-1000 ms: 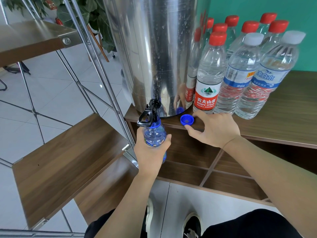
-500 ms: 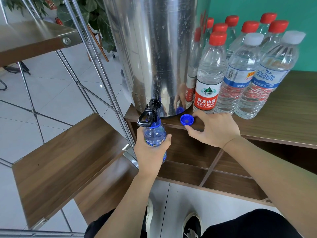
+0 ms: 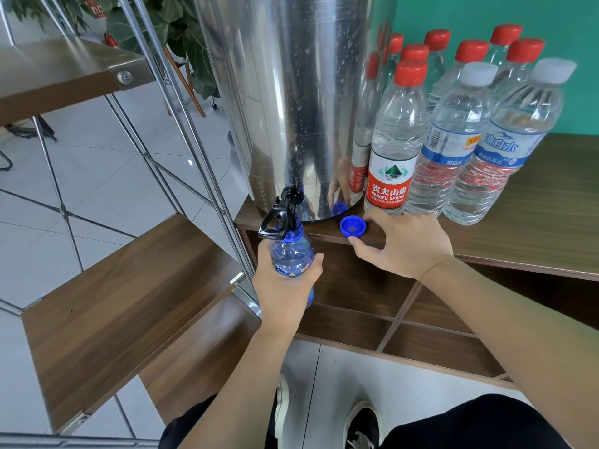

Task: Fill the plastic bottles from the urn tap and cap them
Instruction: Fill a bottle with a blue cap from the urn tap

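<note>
Head view: left hand (image 3: 285,286) grips the blue bottle (image 3: 290,254) under the urn tap (image 3: 280,215) at the bench's front left corner, filling not finished; right hand (image 3: 405,244), fingers loosely curled, empty, rests beside its blue cap (image 3: 352,226); capped bottles (image 3: 453,140) stand behind

bottles (image 3: 431,131) crowd urn (image 3: 291,92), shelf edge (image 3: 518,254) bare
</note>
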{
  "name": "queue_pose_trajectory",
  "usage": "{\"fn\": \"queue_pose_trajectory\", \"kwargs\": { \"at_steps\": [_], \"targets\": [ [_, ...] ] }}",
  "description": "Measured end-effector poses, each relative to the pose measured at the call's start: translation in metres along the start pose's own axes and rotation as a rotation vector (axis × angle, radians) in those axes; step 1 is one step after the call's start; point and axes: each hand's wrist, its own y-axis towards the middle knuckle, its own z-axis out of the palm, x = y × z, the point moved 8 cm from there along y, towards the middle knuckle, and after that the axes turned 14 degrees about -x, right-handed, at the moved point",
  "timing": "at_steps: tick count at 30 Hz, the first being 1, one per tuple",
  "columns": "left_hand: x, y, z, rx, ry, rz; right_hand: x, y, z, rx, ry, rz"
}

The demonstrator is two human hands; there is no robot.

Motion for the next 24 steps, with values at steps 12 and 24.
{"fn": "queue_pose_trajectory", "kwargs": {
  "at_steps": [12, 24],
  "targets": [
    [0.0024, 0.0006, 0.0001, 0.000, 0.023, 0.007, -0.0004, -0.0005, 0.0017, 0.017, -0.007, -0.007],
    [0.0030, 0.0014, 0.0001, -0.001, 0.010, 0.002, 0.0002, 0.0007, 0.0024, 0.005, -0.012, -0.012]
  ]
}}
